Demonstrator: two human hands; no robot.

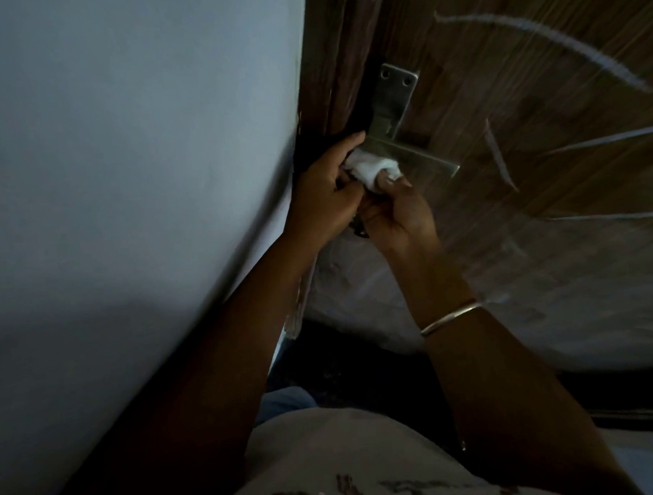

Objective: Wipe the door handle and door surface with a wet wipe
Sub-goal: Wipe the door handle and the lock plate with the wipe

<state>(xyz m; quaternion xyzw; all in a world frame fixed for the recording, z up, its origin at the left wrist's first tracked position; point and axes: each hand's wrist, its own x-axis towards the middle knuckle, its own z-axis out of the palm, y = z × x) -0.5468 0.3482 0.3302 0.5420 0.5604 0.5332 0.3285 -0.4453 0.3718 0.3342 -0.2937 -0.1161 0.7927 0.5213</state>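
two hands up, meeting at frame centre, both forearms rising from the bottom edge. left hand (325, 193) comes in along the wall, back of hand to the viewer, fingers curled round the left end of the wet wipe (373, 168), one fingertip poking up toward the plate. right hand (399, 212) sits just right of it, slightly lower, pinching the wipe's right end under the thumb; the other fingers are hidden, can't tell how far they close. the wipe is bunched and white, touching the near end of the door handle (423, 161), centre frame. counts: one wipe, one metal lever handle, one backplate (394, 97) with two screws at its top, one thin bangle (451, 318) on the right wrist. brown wood door (535, 62) upper right, several pale streaks on it. grey wall (120, 145) fills the left.
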